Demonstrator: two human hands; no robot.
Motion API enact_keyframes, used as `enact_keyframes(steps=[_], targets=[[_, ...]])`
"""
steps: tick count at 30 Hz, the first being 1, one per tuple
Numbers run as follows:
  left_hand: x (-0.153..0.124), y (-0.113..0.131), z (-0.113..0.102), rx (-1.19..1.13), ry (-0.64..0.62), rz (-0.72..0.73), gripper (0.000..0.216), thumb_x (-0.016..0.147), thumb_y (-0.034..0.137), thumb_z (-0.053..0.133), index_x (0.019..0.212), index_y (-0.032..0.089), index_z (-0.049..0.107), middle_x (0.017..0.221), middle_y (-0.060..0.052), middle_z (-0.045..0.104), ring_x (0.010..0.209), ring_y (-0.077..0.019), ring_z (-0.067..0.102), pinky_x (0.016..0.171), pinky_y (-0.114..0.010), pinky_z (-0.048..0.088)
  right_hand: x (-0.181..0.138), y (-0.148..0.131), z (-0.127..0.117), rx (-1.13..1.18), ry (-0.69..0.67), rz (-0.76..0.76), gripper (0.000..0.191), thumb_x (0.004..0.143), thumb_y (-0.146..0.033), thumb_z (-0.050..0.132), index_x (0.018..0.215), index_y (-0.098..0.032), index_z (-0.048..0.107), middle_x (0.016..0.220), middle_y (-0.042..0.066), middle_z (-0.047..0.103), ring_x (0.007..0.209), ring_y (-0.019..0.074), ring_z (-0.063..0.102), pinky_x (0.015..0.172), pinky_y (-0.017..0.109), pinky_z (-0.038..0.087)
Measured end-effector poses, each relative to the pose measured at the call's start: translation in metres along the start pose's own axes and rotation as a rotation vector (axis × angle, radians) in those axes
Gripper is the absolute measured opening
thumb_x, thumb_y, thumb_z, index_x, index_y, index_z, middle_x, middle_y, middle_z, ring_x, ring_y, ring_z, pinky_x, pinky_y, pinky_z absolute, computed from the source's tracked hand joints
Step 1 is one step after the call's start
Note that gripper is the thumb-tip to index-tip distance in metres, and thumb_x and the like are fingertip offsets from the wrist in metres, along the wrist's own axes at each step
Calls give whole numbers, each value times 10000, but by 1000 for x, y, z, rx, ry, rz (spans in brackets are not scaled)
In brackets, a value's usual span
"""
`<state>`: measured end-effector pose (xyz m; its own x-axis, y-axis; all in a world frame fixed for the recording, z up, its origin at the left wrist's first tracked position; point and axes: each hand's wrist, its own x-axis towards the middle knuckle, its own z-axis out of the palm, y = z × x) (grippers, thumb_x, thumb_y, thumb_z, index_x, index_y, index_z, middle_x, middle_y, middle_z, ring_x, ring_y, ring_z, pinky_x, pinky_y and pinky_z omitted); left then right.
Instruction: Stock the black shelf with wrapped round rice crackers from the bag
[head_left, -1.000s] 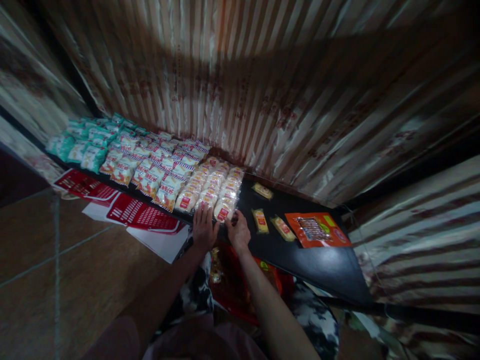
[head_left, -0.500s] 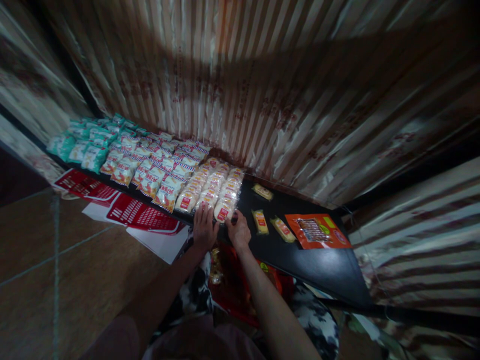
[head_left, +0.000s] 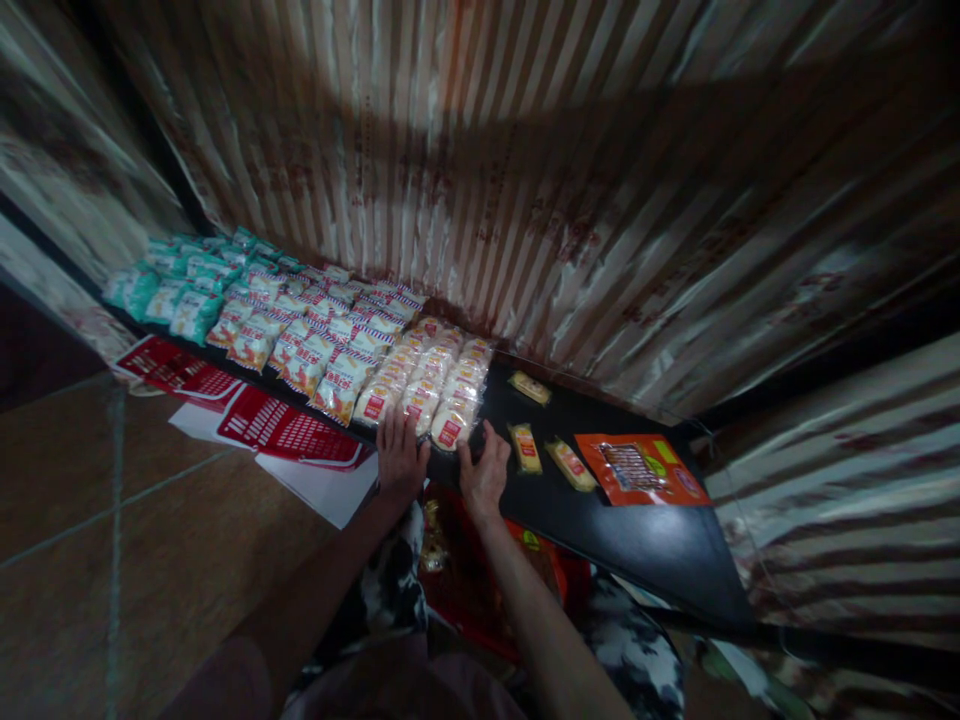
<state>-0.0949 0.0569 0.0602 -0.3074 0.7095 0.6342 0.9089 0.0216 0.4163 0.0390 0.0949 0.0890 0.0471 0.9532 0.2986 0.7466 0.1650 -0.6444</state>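
Three rows of round white snacks [head_left: 459, 395] in clear wrap sit on the black shelf [head_left: 600, 540], around its middle, and their near ends come close to the front edge. The left hand [head_left: 401, 460] lies at that edge, by the near ends of the left and middle rows. Its fingers are almost straight and close together, and I cannot tell if they press on a snack. The right hand [head_left: 484, 470] is just beside the near end of the right row. Its thumb and pointing finger are apart, with nothing to see between them. Three small yellow packs [head_left: 527, 449] lie to the right, and an orange bag [head_left: 641, 468] is near the shelf's right end. White bags with striped tops [head_left: 341, 385] and green packets [head_left: 196, 315] fill the shelf toward its left end
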Motion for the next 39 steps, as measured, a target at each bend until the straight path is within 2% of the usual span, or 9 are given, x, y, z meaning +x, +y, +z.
enact_keyframes(steps=[4,8,13,24,32,39], targets=[[14,-12,-5,54,77,-137,496,875,326,431,1305,81,389,1424,-225,312,1375,-318,134,1061,-563,238,-1,-3,5,-83,3,-232,455,865,-349,424,1290,-188,456,1353,128,365,1235,237,333,994,395,331],[22,-24,-4,65,60,-152,516,878,370,429,1303,79,389,1431,-237,286,1372,-331,133,1054,-574,237,-1,-7,11,-193,-99,-333,466,870,-328,437,1329,-245,420,1477,75,229,1335,265,182,1026,448,285],[22,-31,2,75,29,-133,518,878,365,430,1305,75,389,1436,-238,275,1368,-326,156,1058,-549,247,-1,-9,16,-292,-181,-366,451,882,-312,432,1328,-246,432,1489,66,242,1366,281,115,1030,471,272],[23,-34,3,135,-47,-122,538,896,374,380,1336,65,358,1456,-230,226,1378,-314,118,1070,-543,228,1,-8,19,-275,-175,-364,453,884,-284,436,1333,-224,434,1486,67,257,1372,278,115,1040,454,286],[22,-33,3,138,-49,-115,538,902,376,374,1336,60,360,1456,-233,224,1381,-305,97,1081,-528,214,1,-8,19,-257,-184,-364,467,882,-275,436,1346,-224,416,1497,58,228,1384,272,73,1049,464,285],[21,-33,4,118,-34,-123,525,906,380,358,1325,64,380,1450,-223,252,1384,-289,98,1092,-513,197,2,-2,22,-208,-122,-433,439,892,-292,414,1319,-194,450,1507,75,182,1385,293,39,1046,507,280]])
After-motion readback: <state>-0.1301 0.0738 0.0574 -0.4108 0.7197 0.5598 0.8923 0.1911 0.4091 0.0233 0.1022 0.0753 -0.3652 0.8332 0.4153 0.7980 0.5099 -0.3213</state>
